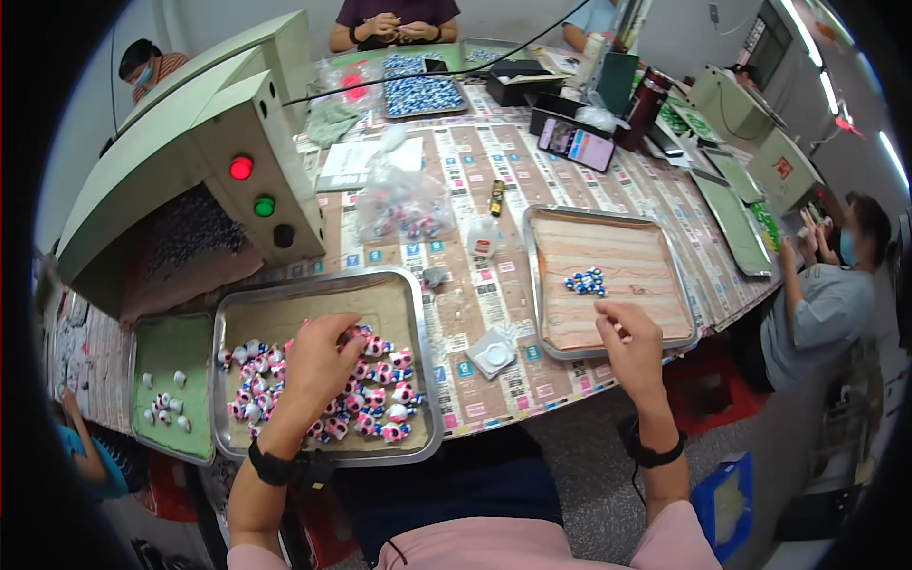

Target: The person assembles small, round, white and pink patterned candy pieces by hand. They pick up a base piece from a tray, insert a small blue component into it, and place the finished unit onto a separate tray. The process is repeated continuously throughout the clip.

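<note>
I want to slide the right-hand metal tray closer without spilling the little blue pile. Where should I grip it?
Take the right tray by its raised rim at the near edge, coming from the front beside the right hand. The rim stands up all round and offers a lip there, and the blue pieces lie apart from it, further back near the middle, so fingers probably won't disturb them.

The left hand (318, 366) covers part of the pile of small pink and white figures (380, 389) in the metal tray (418, 313), and its fingers are hidden among them, so any hold cannot be confirmed. The right hand (629, 344) has its fingers curled under; whether they pinch anything is too small to tell. The blue and white pieces (586, 281) are too small to identify.
</note>
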